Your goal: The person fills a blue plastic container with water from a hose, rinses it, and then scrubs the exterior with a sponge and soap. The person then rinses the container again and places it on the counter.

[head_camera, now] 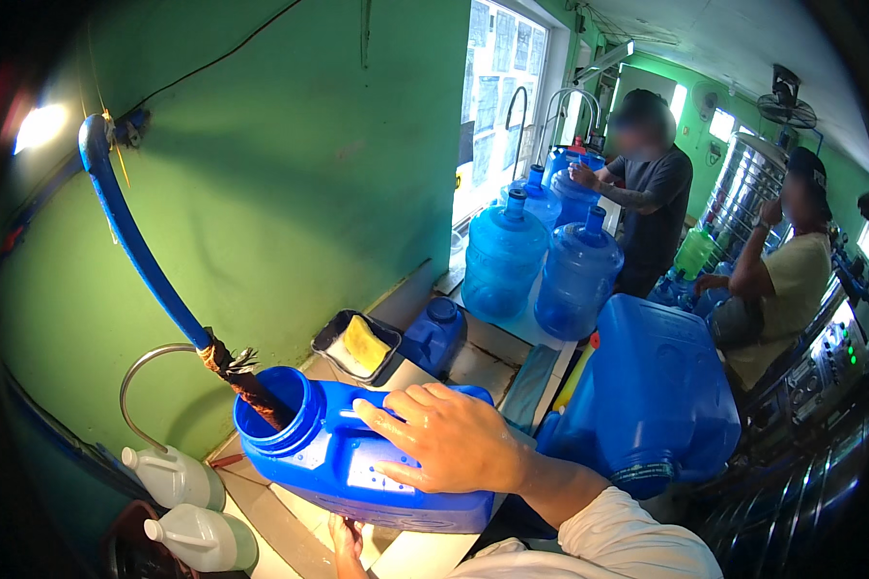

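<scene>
A blue plastic jug [311, 474] lies tilted on its side in front of me, its wide round mouth facing left. My right hand [452, 438] rests over the jug's upper side near the handle, fingers spread and wet. My left hand [346, 532] is below the jug, partly hidden by it, so its grip does not show clearly. A blue hose [134, 239] comes down from the upper left, and its dark, cord-wrapped lower end [257, 398] reaches into the jug's mouth.
A yellow sponge [366, 344] sits in a black tray behind the jug, beside a smaller blue container [434, 333]. White jugs [206, 535] stand lower left. Large blue bottles [505, 264] and a big blue container [666, 383] are at right. Two people [652, 195] are farther back.
</scene>
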Tool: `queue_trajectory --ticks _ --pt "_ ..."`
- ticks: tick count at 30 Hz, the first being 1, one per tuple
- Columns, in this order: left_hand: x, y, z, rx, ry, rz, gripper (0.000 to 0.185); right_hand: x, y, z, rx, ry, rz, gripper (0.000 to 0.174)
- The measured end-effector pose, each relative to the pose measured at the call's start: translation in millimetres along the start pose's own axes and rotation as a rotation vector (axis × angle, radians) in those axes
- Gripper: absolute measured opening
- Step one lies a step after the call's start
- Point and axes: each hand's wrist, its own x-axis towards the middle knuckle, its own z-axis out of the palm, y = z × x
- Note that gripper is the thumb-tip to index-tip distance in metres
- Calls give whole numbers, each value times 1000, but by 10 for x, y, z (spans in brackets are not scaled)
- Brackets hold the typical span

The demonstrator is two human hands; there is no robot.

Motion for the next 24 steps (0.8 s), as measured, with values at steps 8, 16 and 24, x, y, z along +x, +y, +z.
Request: queue_trajectory --ticks 8,16,24 --pt "154 27 367 237 330 -12 36 38 -72 21 -44 18 30 68" --pt "274 63 279 13 -48 10 45 58 -102 48 -47 30 42 69" --pt "345 -84 780 -7 -18 -63 50 280 -132 -88 160 -158 -91 67"
